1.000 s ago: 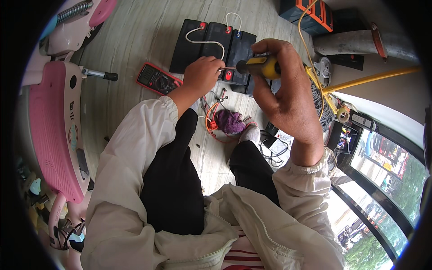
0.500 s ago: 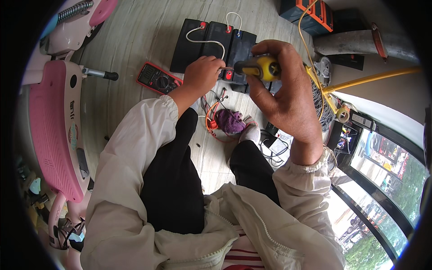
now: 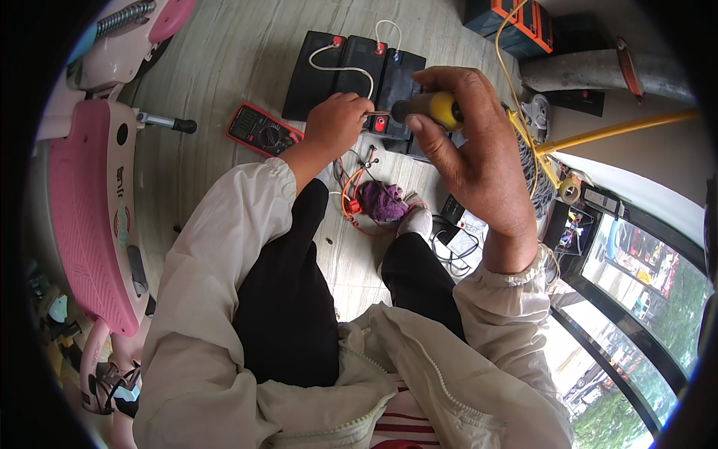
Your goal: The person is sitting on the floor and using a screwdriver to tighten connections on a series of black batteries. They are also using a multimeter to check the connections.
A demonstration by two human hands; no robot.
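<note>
My right hand [image 3: 482, 161] has thumb and fingers around the yellow and black handle of a screwdriver [image 3: 441, 110]. Its thin shaft points left, level above the black batteries [image 3: 363, 63]. At the shaft's tip my left hand [image 3: 336, 126] is closed; what its fingertips pinch is hidden. The batteries stand side by side on the floor with red and blue terminals. One white wire [image 3: 321, 69] loops from a terminal down behind my left hand. Another white wire [image 3: 399, 31] arches between two terminals at the far side. A red terminal [image 3: 381, 123] shows below the shaft.
A red and black multimeter [image 3: 262, 131] lies left of the batteries. Between my feet are a purple cloth [image 3: 384, 202] and tangled leads [image 3: 351, 202]. A pink scooter [image 3: 93, 217] stands at left. Right are a yellow metal bar [image 3: 621, 133] and an orange-and-dark toolbox [image 3: 516, 30].
My right hand's fingers and thumb have shifted on the screwdriver handle, and the handle has turned slightly. My left hand stays where it was.
</note>
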